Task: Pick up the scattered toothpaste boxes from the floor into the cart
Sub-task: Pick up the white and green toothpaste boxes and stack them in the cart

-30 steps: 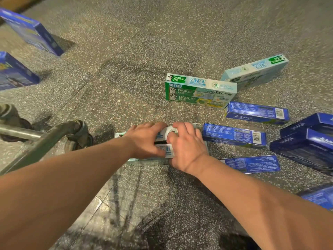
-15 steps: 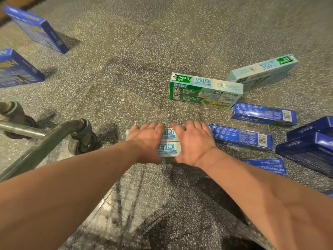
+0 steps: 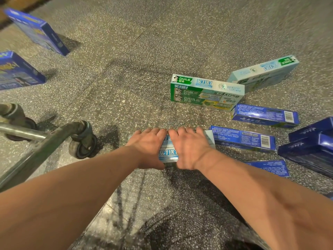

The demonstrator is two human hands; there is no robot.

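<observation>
You see a grey floor (image 3: pixel 180 24) with tiny white specks all around your left hand (image 3: pixel 146 147). Just past that hand, the floor has a darker patch (image 3: pixel 153 69). Far up and to its left, a yellow-brown strip (image 3: pixel 14 3) sits at the edge.

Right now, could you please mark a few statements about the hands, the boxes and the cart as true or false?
The left hand and the right hand hold one light blue box. True.
A green box sits in the cart. False: the green Darlie box stands on the floor beyond the hands.
A cart wheel is left of the left hand. True.
Only green boxes lie to the right. False: dark blue boxes lie there.
</observation>
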